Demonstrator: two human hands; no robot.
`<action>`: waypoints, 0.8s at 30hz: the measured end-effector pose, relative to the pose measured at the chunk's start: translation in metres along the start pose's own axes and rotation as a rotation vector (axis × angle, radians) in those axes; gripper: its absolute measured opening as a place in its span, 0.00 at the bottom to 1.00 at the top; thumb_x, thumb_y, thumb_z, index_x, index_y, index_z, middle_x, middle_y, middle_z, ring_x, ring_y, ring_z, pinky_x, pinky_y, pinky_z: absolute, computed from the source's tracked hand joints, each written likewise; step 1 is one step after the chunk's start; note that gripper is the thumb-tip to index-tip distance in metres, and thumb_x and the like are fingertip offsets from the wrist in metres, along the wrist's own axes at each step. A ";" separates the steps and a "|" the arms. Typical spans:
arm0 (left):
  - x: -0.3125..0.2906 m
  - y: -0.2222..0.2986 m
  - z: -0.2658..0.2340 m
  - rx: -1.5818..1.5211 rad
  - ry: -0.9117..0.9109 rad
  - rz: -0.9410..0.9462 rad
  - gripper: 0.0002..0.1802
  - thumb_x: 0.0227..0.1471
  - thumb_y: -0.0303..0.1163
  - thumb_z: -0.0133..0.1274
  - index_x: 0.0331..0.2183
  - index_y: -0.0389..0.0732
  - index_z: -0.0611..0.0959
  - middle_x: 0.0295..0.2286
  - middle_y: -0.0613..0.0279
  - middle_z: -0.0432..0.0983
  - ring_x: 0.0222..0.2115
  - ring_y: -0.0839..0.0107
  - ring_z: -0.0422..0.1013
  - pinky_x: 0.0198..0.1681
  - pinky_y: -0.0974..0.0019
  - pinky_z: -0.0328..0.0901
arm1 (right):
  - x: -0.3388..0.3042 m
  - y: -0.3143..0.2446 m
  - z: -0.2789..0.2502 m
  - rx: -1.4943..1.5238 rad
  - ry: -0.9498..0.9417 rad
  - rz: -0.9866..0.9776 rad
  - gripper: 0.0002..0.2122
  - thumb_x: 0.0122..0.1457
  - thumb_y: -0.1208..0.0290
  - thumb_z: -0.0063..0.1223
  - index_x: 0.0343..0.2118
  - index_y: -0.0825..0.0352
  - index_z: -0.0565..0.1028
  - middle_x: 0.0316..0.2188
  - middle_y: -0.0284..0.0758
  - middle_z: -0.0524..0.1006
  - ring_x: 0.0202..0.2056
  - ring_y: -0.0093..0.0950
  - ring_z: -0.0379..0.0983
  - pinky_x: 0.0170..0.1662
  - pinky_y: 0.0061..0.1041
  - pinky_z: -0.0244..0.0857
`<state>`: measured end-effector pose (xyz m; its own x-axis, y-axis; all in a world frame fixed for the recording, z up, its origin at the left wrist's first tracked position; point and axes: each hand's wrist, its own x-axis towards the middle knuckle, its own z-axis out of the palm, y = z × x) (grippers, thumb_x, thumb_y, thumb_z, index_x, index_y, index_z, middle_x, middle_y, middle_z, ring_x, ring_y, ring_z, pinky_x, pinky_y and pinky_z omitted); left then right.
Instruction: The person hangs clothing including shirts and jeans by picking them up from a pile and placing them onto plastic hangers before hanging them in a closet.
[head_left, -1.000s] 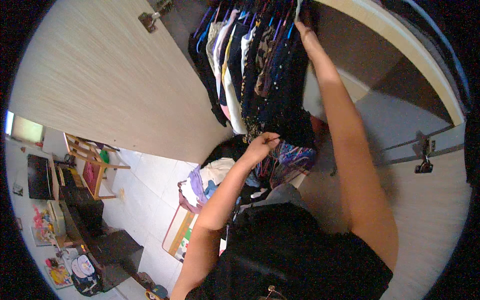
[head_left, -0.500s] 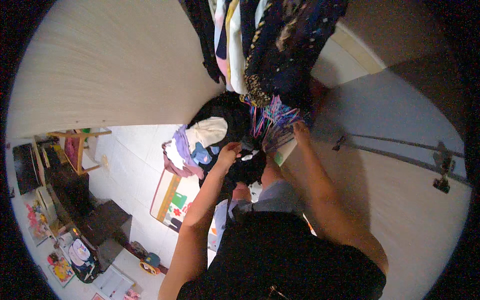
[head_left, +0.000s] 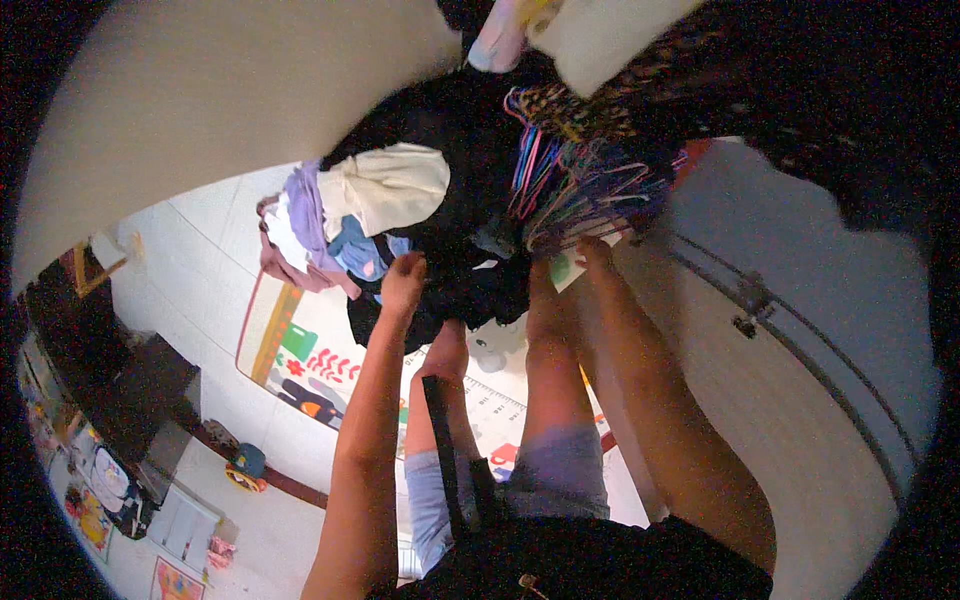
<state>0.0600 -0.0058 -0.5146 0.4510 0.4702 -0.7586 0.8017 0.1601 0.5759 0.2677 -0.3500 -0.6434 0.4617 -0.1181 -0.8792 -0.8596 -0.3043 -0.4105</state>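
Note:
A heap of clothes lies in front of me, with a large black garment, a cream cloth, a purple cloth and a blue denim piece. My left hand is closed at the heap's near edge, beside the denim and black cloth; what its fingers hold is hidden. To the right, a bundle of thin, many-coloured hangers fans out under hanging dark clothes. My right hand is at the bundle's near end, fingers curled against the hangers.
Hanging clothes, including a white garment, crowd the top. A pale panel rises at left and a board with a metal rail at right. A patterned mat lies under my legs; dark furniture stands at far left.
My view has tipped, so my legs and the mat show more fully. The hanging clothes look closer and farther right. My left hand appears a little farther left, and the hands are wider apart.

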 end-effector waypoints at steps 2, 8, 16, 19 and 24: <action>0.016 -0.003 -0.002 0.036 0.123 0.115 0.15 0.48 0.33 0.49 0.40 0.38 0.75 0.35 0.56 0.74 0.35 0.67 0.71 0.39 0.69 0.62 | 0.027 0.017 0.019 0.021 0.020 0.022 0.11 0.46 0.67 0.58 0.31 0.66 0.72 0.22 0.32 0.72 0.20 0.22 0.67 0.21 0.22 0.61; 0.090 -0.032 0.028 -0.344 0.117 0.107 0.12 0.48 0.29 0.51 0.36 0.35 0.72 0.28 0.64 0.70 0.27 0.75 0.66 0.32 0.73 0.61 | 0.118 0.027 0.012 0.073 0.138 -0.002 0.12 0.46 0.66 0.57 0.32 0.65 0.72 0.21 0.31 0.72 0.19 0.22 0.66 0.20 0.22 0.60; 0.113 -0.045 0.035 -0.144 0.287 -0.003 0.11 0.44 0.30 0.55 0.29 0.39 0.69 0.22 0.66 0.66 0.22 0.77 0.62 0.26 0.75 0.59 | 0.135 0.039 0.020 0.134 0.164 -0.019 0.12 0.46 0.65 0.56 0.33 0.64 0.72 0.21 0.31 0.72 0.18 0.21 0.65 0.19 0.21 0.59; 0.107 -0.046 0.035 -0.322 0.216 0.042 0.13 0.42 0.30 0.56 0.29 0.38 0.70 0.23 0.64 0.68 0.24 0.74 0.64 0.29 0.72 0.60 | 0.127 0.030 0.014 0.159 0.178 -0.049 0.12 0.46 0.65 0.56 0.34 0.64 0.72 0.20 0.31 0.72 0.17 0.21 0.65 0.18 0.20 0.59; 0.078 -0.005 0.039 0.386 0.568 0.296 0.30 0.34 0.26 0.59 0.42 0.38 0.65 0.39 0.50 0.63 0.38 0.57 0.64 0.39 0.64 0.62 | 0.089 0.030 -0.007 0.200 0.199 -0.062 0.13 0.47 0.65 0.56 0.34 0.63 0.72 0.20 0.30 0.72 0.16 0.21 0.64 0.17 0.20 0.58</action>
<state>0.1066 -0.0032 -0.5884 0.4811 0.8389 -0.2544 0.8062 -0.3094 0.5044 0.2847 -0.3765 -0.7322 0.5312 -0.2946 -0.7944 -0.8456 -0.1269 -0.5185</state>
